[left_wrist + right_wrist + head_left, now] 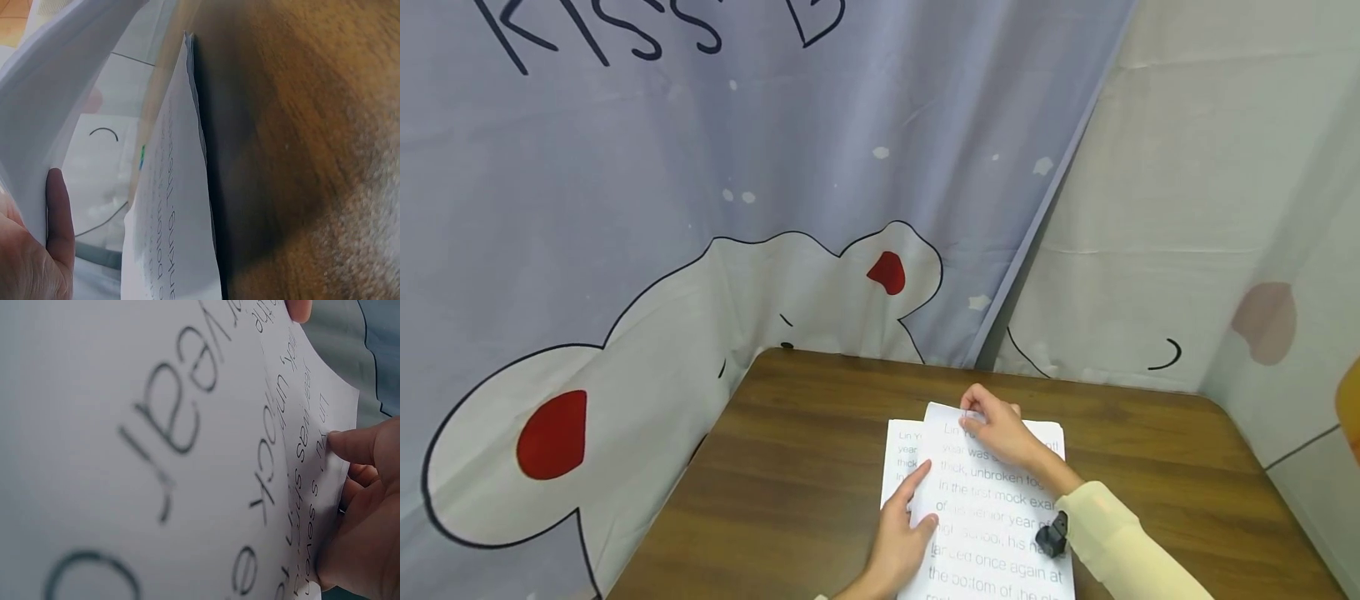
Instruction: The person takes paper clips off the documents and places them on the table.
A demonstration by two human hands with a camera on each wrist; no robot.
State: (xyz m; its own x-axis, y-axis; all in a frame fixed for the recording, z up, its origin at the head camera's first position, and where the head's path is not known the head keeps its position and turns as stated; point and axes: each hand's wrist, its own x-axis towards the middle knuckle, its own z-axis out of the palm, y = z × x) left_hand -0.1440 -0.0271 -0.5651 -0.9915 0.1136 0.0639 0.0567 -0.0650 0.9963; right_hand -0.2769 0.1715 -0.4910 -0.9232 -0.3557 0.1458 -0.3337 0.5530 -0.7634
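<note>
A white printed sheet of paper (977, 517) is held up off the table in both hands. My right hand (1000, 429) pinches its top edge, thumb on the printed face and fingers behind, as the right wrist view also shows (365, 500). At the left edge, my left hand (898, 537) grips the sheet between thumb and fingers. Beneath it lies more printed paper (898, 446), partly covered; the left wrist view shows this lower paper (181, 200) on the table, its edges slightly apart. How many sheets are held cannot be told.
The brown wooden table (775, 483) reaches back to a printed curtain (820, 150) and a pale cloth (1150, 208) on the right. A small black device (1052, 534) sits at the right wrist, beside the pale yellow sleeve (1120, 542).
</note>
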